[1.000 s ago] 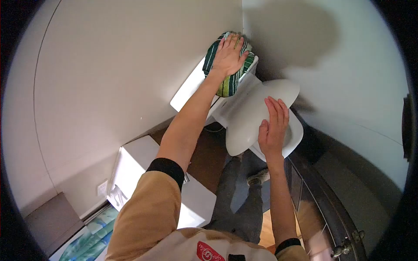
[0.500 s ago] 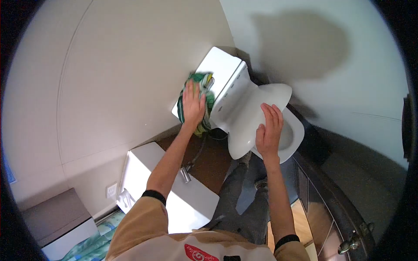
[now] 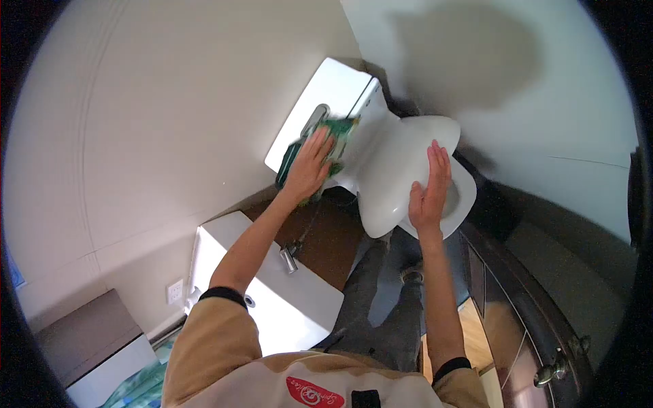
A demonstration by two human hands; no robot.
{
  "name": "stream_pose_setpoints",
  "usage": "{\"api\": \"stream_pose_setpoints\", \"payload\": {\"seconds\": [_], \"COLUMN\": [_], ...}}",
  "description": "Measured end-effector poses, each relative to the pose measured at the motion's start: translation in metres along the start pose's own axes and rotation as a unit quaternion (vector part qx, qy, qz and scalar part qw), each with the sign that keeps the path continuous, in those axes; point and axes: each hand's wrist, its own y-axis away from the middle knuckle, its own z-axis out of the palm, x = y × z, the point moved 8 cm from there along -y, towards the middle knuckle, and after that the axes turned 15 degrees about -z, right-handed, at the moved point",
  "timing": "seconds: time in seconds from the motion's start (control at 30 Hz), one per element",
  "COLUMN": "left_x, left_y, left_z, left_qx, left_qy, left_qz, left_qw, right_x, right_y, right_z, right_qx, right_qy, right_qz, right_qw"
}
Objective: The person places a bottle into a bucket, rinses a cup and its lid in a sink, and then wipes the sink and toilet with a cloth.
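Note:
A green patterned cloth (image 3: 338,130) lies bunched over the near end and front edge of the white toilet tank (image 3: 330,81). My left hand (image 3: 309,168) grips it from above, fingers pressed into the fabric. Just beyond the fingers, the grey flush button (image 3: 315,117) shows on the tank lid. My right hand (image 3: 431,190) is open, its fingers stretched out along the edge of the raised toilet lid (image 3: 398,163). Below that hand, part of the toilet bowl rim (image 3: 468,192) is visible. The cloth's underside is hidden.
A white washbasin (image 3: 292,313) with a metal tap (image 3: 288,260) stands at the lower left. Behind it, a wall socket (image 3: 175,292) is on the wall. A dark door (image 3: 503,326) with a metal handle (image 3: 549,372) is at the right. A dark-topped cabinet (image 3: 88,336) sits at far left.
My left hand has slid the cloth across to the tank's front edge, uncovering the flush button. My right hand has shifted slightly up and right along the lid's edge.

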Motion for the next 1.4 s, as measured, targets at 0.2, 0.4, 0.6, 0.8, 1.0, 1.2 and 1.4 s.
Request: {"api": "stream_pose_setpoints", "payload": {"seconds": [0.2,0.4,0.6,0.8,1.0,1.2,1.4], "left_x": [0.005,0.262,0.164,-0.074,0.164,0.071,-0.029], "left_y": [0.092,0.036,-0.174,-0.036,0.002,-0.054,0.087], "left_z": [0.007,0.068,0.272,0.472,0.179,0.226,0.248], "left_qx": [-0.225,-0.234,-0.074,-0.246,-0.104,-0.195,-0.169], "left_qy": [0.530,0.230,0.323,0.625,0.308,0.473,0.537], "left_qz": [-0.459,0.048,0.039,-0.400,-0.170,-0.227,-0.422], "left_qw": [0.677,0.944,0.943,0.624,0.930,0.829,0.711], "right_x": [0.043,0.096,0.159,0.172,0.131,0.083,0.047], "right_y": [0.043,0.109,0.191,0.191,0.148,0.099,0.004], "right_z": [-0.047,-0.026,0.008,0.014,0.013,0.052,0.120], "right_qx": [0.238,0.353,0.357,0.309,0.338,0.327,0.175], "right_qy": [-0.217,-0.420,-0.356,-0.287,-0.324,-0.330,-0.081], "right_qz": [0.176,0.313,0.470,0.439,0.453,0.375,0.127], "right_qw": [0.930,0.775,0.725,0.793,0.758,0.802,0.973]}}
